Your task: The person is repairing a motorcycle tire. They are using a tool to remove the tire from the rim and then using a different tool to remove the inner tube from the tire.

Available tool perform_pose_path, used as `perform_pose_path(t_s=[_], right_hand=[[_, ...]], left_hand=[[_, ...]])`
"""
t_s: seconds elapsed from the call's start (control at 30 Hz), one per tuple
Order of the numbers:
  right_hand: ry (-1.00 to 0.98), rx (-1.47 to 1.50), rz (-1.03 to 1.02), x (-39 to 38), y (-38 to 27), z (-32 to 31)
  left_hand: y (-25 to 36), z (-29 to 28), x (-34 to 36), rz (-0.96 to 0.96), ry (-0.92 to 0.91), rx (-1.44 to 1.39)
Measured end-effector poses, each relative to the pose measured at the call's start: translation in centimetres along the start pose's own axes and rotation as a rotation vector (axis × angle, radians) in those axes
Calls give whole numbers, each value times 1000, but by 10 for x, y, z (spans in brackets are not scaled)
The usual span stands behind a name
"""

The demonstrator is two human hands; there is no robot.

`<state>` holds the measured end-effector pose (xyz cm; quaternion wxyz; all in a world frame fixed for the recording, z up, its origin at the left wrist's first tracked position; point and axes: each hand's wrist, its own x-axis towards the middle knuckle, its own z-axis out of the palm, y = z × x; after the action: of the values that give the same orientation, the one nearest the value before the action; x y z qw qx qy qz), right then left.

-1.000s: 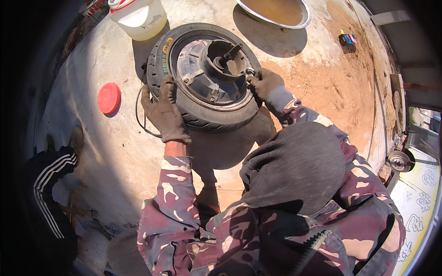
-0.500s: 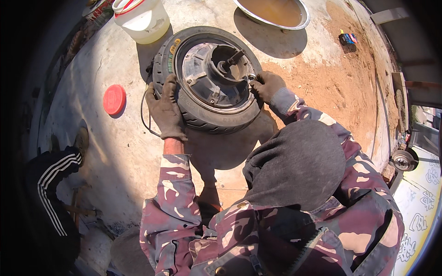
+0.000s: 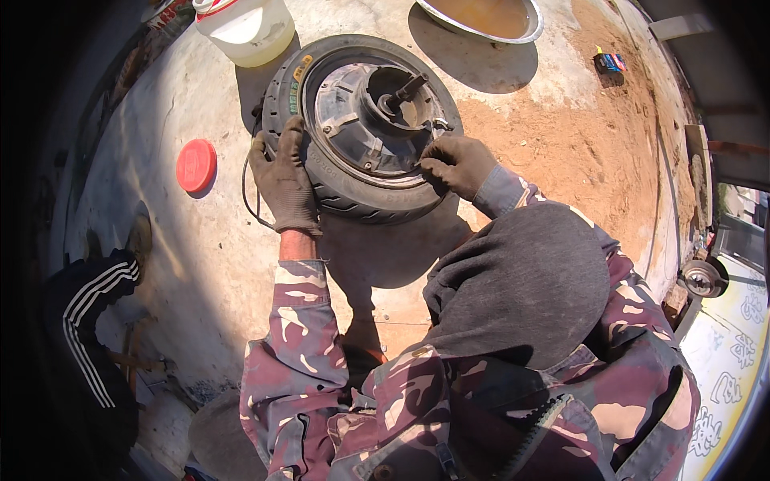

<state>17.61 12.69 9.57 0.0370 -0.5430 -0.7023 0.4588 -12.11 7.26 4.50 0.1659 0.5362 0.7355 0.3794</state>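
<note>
A hub-motor wheel with a black tyre is in front of me, its dark axle pointing up out of a round hollow in the cover. My left hand, in a brown knitted glove, grips the near left side of the tyre, thumb up along the sidewall. A black cable loops out beside that hand. My right hand, gloved alike, is closed in a pinch at the rim's lower right edge; whatever lies between its fingertips is hidden. Just above it a small shiny valve stem shows at the rim.
A red round lid lies left on the concrete. Behind the wheel stand a whitish bucket and a metal basin of brownish water. A small dark box sits far right. Another person's striped trouser leg is at left.
My right hand has slid from beside the valve stem down along the rim toward me, uncovering the stem. My left hand keeps its hold on the tyre. The view has shifted slightly.
</note>
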Motion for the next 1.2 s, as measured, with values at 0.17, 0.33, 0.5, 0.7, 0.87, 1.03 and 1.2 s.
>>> perform_pose_path(t_s=[0.17, 0.33, 0.5, 0.7, 0.87, 1.03, 1.2], right_hand=[[-34, -149, -3, 3, -7, 0], [19, -206, -18, 2, -7, 3], [33, -407, -162, 1, -10, 3], [-76, -389, 11, 9, -19, -3], [-81, -483, -91, 7, -23, -3], [-95, -366, 60, 6, -26, -4], [-118, -424, 6, 9, -28, -3]], left_hand=[[-3, 1, 0, 56, 10, 51], [-4, 2, 0, 65, 10, 41], [-5, 3, 0, 102, 33, 12], [-5, 4, -1, 84, 29, 34], [-6, 6, -1, 79, 36, 40], [-5, 4, -1, 21, 16, -20], [-6, 4, -2, 62, 20, 6]])
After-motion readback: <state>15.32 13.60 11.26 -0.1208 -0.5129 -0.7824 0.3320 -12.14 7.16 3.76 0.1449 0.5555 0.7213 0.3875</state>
